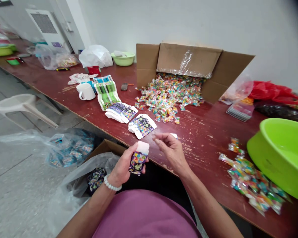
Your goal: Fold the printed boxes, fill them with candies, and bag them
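Head view: what is the largest item on record?

The dark red table [201, 145], crossing most of the view. On it stands a cardboard box [206, 59], its mouth facing the person and filled with small clear-wrapped packets [169, 96] that spread onto the tabletop. At the right is a lime-green basin [275, 152], cut off by the picture's edge, with a second packet pile [253, 181] just beside it.

Next size down?

Two fanned stacks of purple printed cartons, a farther stack [121, 111] and a nearer stack [142, 125], both beyond the hands.

State of the hands?

The left hand [125, 162] grasps a purple printed carton [138, 162] at the table's near edge, thumb on one side and fingertips showing on the other. The right hand [172, 148] is the one apart from it, thumb and forefinger drawn nearly together.

Carton's bearing from those right fingertips?

Toward the body and to the left, near but not touching. Its long axis runs away from the person, white flap [142, 147] at the far end.

Anything unverified?

Whether the right fingertips pinch something: I cannot tell. A small white piece [174, 135] behind that hand is mostly hidden, and the carton's underside is covered by the left fingers; it may be more than one carton.
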`<move>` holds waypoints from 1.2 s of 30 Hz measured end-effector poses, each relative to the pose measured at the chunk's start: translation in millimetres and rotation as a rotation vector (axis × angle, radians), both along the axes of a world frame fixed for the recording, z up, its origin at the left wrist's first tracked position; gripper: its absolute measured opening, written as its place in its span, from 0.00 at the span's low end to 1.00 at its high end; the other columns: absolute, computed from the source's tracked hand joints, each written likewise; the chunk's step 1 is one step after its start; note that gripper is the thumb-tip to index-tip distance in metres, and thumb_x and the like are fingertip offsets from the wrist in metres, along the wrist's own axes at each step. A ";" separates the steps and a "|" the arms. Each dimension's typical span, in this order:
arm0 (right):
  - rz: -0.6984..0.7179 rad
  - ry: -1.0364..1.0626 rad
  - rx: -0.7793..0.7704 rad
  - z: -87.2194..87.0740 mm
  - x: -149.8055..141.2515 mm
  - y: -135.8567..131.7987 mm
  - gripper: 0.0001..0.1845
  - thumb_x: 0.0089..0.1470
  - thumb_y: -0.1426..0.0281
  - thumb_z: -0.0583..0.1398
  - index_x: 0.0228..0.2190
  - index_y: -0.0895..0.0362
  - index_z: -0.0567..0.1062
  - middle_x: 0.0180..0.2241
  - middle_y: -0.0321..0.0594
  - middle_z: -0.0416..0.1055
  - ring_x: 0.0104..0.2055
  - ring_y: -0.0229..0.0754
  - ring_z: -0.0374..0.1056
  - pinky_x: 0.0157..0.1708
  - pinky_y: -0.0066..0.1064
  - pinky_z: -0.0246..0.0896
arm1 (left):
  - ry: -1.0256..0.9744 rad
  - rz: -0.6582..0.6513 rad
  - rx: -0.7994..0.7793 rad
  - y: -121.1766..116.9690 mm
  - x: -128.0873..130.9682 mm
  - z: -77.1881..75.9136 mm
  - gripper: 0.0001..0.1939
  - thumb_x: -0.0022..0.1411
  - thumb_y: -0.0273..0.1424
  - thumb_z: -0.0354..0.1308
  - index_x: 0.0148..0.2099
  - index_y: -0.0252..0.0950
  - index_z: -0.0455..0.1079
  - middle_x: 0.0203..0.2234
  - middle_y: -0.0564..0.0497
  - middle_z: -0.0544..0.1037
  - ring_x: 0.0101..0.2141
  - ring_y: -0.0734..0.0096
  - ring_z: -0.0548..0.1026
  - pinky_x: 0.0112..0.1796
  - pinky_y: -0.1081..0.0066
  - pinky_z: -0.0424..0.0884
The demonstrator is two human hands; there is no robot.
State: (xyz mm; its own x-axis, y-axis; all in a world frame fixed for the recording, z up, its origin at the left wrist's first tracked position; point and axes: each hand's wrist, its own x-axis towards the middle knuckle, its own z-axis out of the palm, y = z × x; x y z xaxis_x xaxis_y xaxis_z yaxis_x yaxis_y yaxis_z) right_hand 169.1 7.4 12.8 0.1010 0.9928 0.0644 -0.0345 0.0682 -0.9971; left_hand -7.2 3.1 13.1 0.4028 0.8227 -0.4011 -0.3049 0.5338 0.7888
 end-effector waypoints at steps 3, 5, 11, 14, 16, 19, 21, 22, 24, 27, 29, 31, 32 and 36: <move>0.147 0.153 -0.115 -2.8 -2.3 0.6 0.21 0.44 0.60 0.70 0.40 0.54 0.75 0.35 0.38 0.77 0.28 0.37 0.70 0.28 0.28 0.65 | -0.017 0.034 0.094 -1.8 3.7 4.2 0.28 0.59 0.45 0.59 0.54 0.30 0.70 0.25 0.49 0.78 0.17 0.70 0.74 0.17 0.73 0.69; 0.296 0.223 -0.166 -5.7 -9.0 -2.4 0.21 0.46 0.58 0.70 0.40 0.55 0.76 0.34 0.38 0.77 0.29 0.38 0.71 0.29 0.29 0.66 | 0.009 0.079 0.178 -3.7 7.3 4.2 0.26 0.58 0.43 0.62 0.54 0.31 0.71 0.25 0.51 0.77 0.17 0.72 0.73 0.17 0.73 0.70; 0.185 0.053 -0.014 -10.9 -18.9 -10.8 0.13 0.54 0.58 0.65 0.34 0.55 0.78 0.33 0.38 0.78 0.24 0.35 0.66 0.26 0.28 0.65 | -0.125 0.055 0.004 -3.5 9.9 1.4 0.23 0.63 0.45 0.56 0.52 0.32 0.71 0.24 0.51 0.76 0.18 0.70 0.74 0.16 0.72 0.72; 0.280 -0.045 0.095 -6.4 -11.8 -12.3 0.12 0.60 0.59 0.60 0.35 0.53 0.78 0.43 0.40 0.78 0.28 0.36 0.69 0.30 0.29 0.67 | -0.213 0.030 -0.093 -1.1 7.6 1.2 0.25 0.66 0.48 0.51 0.52 0.31 0.70 0.24 0.49 0.76 0.19 0.68 0.75 0.17 0.70 0.73; 0.370 -0.064 0.106 -2.7 -7.4 -12.0 0.13 0.62 0.59 0.58 0.35 0.53 0.78 0.42 0.40 0.78 0.30 0.38 0.71 0.33 0.31 0.69 | -0.225 0.030 -0.108 0.1 7.3 -0.1 0.24 0.67 0.47 0.51 0.52 0.31 0.70 0.24 0.49 0.76 0.20 0.68 0.75 0.17 0.71 0.73; 0.362 -0.182 0.218 -1.0 -5.9 -10.7 0.09 0.60 0.63 0.60 0.33 0.53 0.78 0.40 0.40 0.79 0.40 0.43 0.75 0.43 0.35 0.69 | -0.248 0.047 -0.123 1.5 8.9 -4.2 0.19 0.67 0.42 0.52 0.51 0.32 0.70 0.23 0.52 0.75 0.18 0.70 0.74 0.16 0.72 0.73; 0.313 -0.285 0.304 -3.4 -7.7 -10.0 0.04 0.58 0.67 0.62 0.33 0.53 0.78 0.41 0.41 0.79 0.46 0.45 0.74 0.49 0.38 0.66 | -0.256 0.068 -0.131 2.0 9.9 -6.8 0.17 0.67 0.40 0.53 0.50 0.33 0.70 0.22 0.54 0.75 0.17 0.72 0.73 0.16 0.72 0.73; 0.290 -0.312 0.303 -5.4 -8.7 -9.5 0.03 0.57 0.68 0.63 0.33 0.53 0.78 0.41 0.41 0.79 0.46 0.46 0.74 0.49 0.38 0.65 | -0.251 0.070 -0.128 1.9 10.1 -7.6 0.17 0.66 0.39 0.53 0.51 0.33 0.70 0.23 0.53 0.75 0.17 0.72 0.73 0.16 0.72 0.73; 0.281 -0.265 0.195 -10.1 -10.2 -8.3 0.04 0.55 0.66 0.64 0.34 0.54 0.78 0.38 0.41 0.79 0.40 0.44 0.74 0.43 0.36 0.68 | -0.200 0.064 -0.100 1.0 9.7 -8.4 0.19 0.65 0.38 0.54 0.54 0.33 0.70 0.25 0.52 0.77 0.17 0.72 0.73 0.17 0.72 0.72; 0.340 -0.044 -0.012 -15.7 -11.1 -5.7 0.11 0.54 0.61 0.66 0.34 0.56 0.77 0.33 0.39 0.78 0.31 0.40 0.72 0.34 0.32 0.68 | -0.038 0.089 0.026 -2.5 8.6 -8.0 0.23 0.64 0.39 0.55 0.57 0.33 0.70 0.31 0.49 0.80 0.19 0.73 0.74 0.19 0.74 0.70; 0.355 0.015 -0.032 -16.7 -11.6 -4.4 0.11 0.53 0.62 0.67 0.34 0.57 0.77 0.34 0.39 0.78 0.31 0.39 0.72 0.33 0.30 0.68 | 0.040 0.106 0.097 -4.7 8.5 -7.6 0.24 0.63 0.40 0.56 0.58 0.34 0.70 0.33 0.48 0.81 0.20 0.74 0.74 0.19 0.76 0.69; 0.345 -0.023 0.014 -15.0 -12.6 -4.4 0.09 0.54 0.63 0.66 0.32 0.57 0.77 0.38 0.40 0.78 0.34 0.38 0.72 0.33 0.28 0.68 | 0.031 0.075 0.086 -5.7 8.7 -7.5 0.26 0.64 0.42 0.55 0.59 0.34 0.69 0.32 0.48 0.81 0.19 0.74 0.73 0.18 0.76 0.68; 0.347 -0.049 0.033 -13.2 -13.2 -4.7 0.08 0.55 0.64 0.65 0.32 0.56 0.78 0.40 0.40 0.78 0.34 0.38 0.72 0.32 0.27 0.67 | 0.008 0.047 0.057 -5.7 8.8 -7.4 0.27 0.65 0.45 0.53 0.59 0.34 0.69 0.31 0.48 0.81 0.17 0.74 0.73 0.18 0.76 0.67; 0.331 -0.111 0.046 -4.6 -16.3 -7.5 0.09 0.59 0.65 0.61 0.30 0.56 0.77 0.41 0.41 0.79 0.30 0.37 0.71 0.28 0.27 0.66 | -0.052 -0.016 -0.011 -3.0 8.5 -8.0 0.33 0.64 0.54 0.47 0.55 0.32 0.71 0.23 0.49 0.78 0.14 0.73 0.72 0.15 0.76 0.66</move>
State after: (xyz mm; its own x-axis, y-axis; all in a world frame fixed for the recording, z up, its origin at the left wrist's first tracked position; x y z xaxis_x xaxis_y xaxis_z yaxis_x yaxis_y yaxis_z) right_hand 152.9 -0.1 8.2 -0.2362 0.9662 0.1028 0.0459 0.1167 -0.9921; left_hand 1.3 0.2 5.1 0.4364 0.8118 -0.3881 -0.3366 0.5473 0.7663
